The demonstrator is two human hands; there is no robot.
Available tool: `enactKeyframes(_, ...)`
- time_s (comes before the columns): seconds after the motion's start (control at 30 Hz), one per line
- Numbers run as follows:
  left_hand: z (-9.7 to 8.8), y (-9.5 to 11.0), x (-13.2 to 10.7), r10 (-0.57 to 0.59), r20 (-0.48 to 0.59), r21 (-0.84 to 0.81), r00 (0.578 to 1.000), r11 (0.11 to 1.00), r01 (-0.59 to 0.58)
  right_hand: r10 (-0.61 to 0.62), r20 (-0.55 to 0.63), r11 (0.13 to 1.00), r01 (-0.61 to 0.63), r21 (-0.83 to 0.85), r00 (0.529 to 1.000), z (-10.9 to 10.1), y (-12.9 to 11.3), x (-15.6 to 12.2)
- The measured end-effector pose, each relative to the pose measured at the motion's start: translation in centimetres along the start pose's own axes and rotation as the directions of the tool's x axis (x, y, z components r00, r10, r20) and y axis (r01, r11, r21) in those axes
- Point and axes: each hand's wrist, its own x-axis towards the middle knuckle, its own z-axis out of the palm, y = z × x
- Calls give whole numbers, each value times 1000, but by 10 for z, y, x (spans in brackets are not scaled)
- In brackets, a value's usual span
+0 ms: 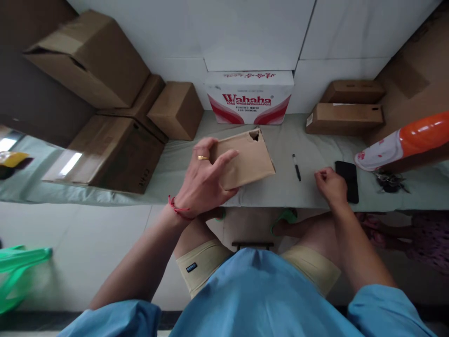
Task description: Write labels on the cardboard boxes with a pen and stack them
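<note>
My left hand (205, 180) is wrapped around the near left end of a small flat brown cardboard box (247, 159), which is tilted above the grey-green cloth (280, 187) on the floor; a ring and a red wrist string show. The box has a torn hole at its far corner. My right hand (329, 185) rests on the cloth with fingers curled in, nothing visible in them, right beside a black phone (347, 180). A black pen (296, 167) lies between the box and my right hand.
A white and red Wahaha carton (249, 97) stands against the wall. Brown boxes (115, 126) pile at the left, two flat boxes (345, 110) at the right. An orange and white bottle (403, 142) and keys (389, 181) lie far right. A green bag (17, 274) is lower left.
</note>
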Motion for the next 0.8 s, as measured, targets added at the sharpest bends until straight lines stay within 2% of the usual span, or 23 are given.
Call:
enactKeyframes(0.1,13,-9,11,25,-101,72,995,997,-17,2,-188,1000,-5,-17,982,-7,36,-9)
enactKeyframes(0.2,36,-24,18,64,-90,61,994,996,-58,41,-309,996,-65,-69,950,-8,68,-8)
enactKeyframes(0.27,54,-32,18,101,-83,27,991,995,-99,108,-320,986,-141,-83,941,-5,79,-6)
enactKeyframes(0.37,70,-40,17,116,-105,-6,988,993,-117,217,-232,967,-241,-78,948,1,80,-4)
enactKeyframes(0.47,72,-43,14,83,-93,-31,992,996,-86,305,-163,943,-322,-86,938,6,74,-1)
enactKeyframes(0.67,59,-48,6,17,-48,-91,999,996,-21,334,-176,933,-351,-79,926,1,68,14)
enactKeyframes(0.8,57,-45,-4,9,-43,-108,999,994,-14,399,-154,907,-414,-80,904,-4,68,12)
